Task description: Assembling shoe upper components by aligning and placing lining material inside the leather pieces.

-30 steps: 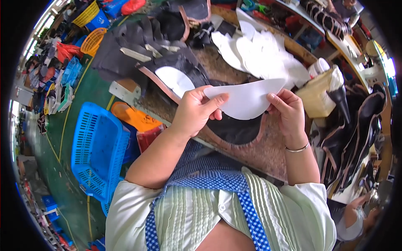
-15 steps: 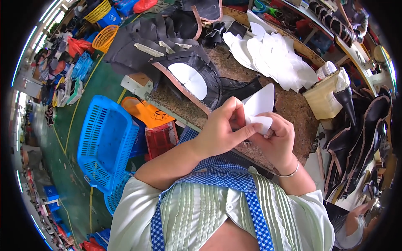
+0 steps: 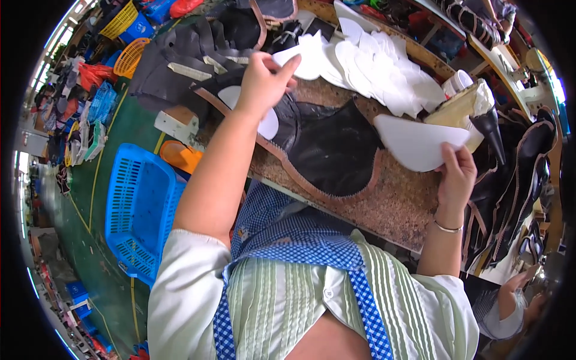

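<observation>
- Far left, on the green floor [image 3: 90, 198]: we see a blue plastic crate [image 3: 141, 210] and an orange slipper [image 3: 180, 155] beside it, well clear of the work.
- Left hand [image 3: 261, 81]: we find it stretched to the far edge of the workbench [image 3: 396, 204], fingers pinched together on a white cut-out piece [image 3: 306, 54] at the near end of the row of white pieces [image 3: 384, 75].
- Beneath that forearm: a second white oval insert [image 3: 267, 123] lies on dark leather with a tan border; we cannot tell whether the wrist touches it.
- Centre of the bench: a black leather panel [image 3: 336, 147] with a pinked brown edge lies flat, uncovered.
- Right hand [image 3: 457, 177]: near the bench's right edge, thumb and fingers are clamped on the lower rim of a large white curved piece [image 3: 417, 144], which is lifted and tilted above the surface.
- Right edge: a cream shoe last [image 3: 462, 108] with a dark toe stands just beside the held piece.
- Risk, as we judge it: the pinch may lift two overlapping pieces at once, or drag the row out of order, because the stack is fanned tightly.
- Risk: the large piece, held by one rim only, may sag, crease, or brush the last and slip from the grip.
</observation>
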A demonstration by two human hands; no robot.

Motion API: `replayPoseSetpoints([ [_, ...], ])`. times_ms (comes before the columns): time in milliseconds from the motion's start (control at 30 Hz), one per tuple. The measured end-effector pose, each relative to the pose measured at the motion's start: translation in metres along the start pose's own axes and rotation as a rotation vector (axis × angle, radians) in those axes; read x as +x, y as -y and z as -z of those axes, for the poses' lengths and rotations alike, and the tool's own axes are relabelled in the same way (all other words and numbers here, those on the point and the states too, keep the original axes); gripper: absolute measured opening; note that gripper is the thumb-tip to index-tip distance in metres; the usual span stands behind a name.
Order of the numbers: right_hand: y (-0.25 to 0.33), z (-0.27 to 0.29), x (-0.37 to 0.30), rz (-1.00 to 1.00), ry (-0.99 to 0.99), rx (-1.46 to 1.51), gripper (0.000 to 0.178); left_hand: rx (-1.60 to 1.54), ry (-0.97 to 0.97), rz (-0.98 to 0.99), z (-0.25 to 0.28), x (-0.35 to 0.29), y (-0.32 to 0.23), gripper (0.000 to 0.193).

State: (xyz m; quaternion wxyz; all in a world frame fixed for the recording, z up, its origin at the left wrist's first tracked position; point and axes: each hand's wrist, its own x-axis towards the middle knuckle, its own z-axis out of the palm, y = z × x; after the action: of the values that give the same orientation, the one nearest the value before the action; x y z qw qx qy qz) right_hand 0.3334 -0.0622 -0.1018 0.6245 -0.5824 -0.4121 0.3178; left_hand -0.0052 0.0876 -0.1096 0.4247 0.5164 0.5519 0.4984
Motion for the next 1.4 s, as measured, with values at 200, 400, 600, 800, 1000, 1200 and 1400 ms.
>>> replayPoseSetpoints([
  [200, -0.017, -0.043, -0.030, -0.301, 0.238, 0.105, 0.011, 0.163, 0.728, -0.160, -0.011, -0.084, -0.014, 0.042],
  [400, -0.061, -0.074, -0.038, -0.251, 0.424, -0.343, 0.018, 0.381, 0.471, -0.200, -0.020, -0.133, 0.048, 0.026],
  [600, -0.058, -0.071, -0.039, -0.223, 0.457, -0.411, 0.016, 0.482, 0.398, -0.228, -0.024, -0.140, 0.056, 0.035],
  [800, -0.060, -0.069, -0.038, 0.167, 0.455, -0.712, 0.015, 0.594, 0.421, -0.338, -0.027, -0.141, 0.057, 0.034],
  [1000, -0.021, -0.060, -0.013, -0.247, 0.102, 0.545, 0.018, -0.439, 0.421, 0.081, -0.014, -0.104, 0.000, 0.035],
  [1200, -0.023, -0.058, -0.011, -0.428, 0.004, 0.503, 0.015, 0.432, 0.511, -0.672, -0.032, -0.136, 0.058, 0.018],
  [1400, -0.045, -0.051, -0.023, -0.530, 0.153, 0.499, 0.018, 0.566, 0.629, -0.787, -0.034, -0.132, 0.062, 0.015],
])
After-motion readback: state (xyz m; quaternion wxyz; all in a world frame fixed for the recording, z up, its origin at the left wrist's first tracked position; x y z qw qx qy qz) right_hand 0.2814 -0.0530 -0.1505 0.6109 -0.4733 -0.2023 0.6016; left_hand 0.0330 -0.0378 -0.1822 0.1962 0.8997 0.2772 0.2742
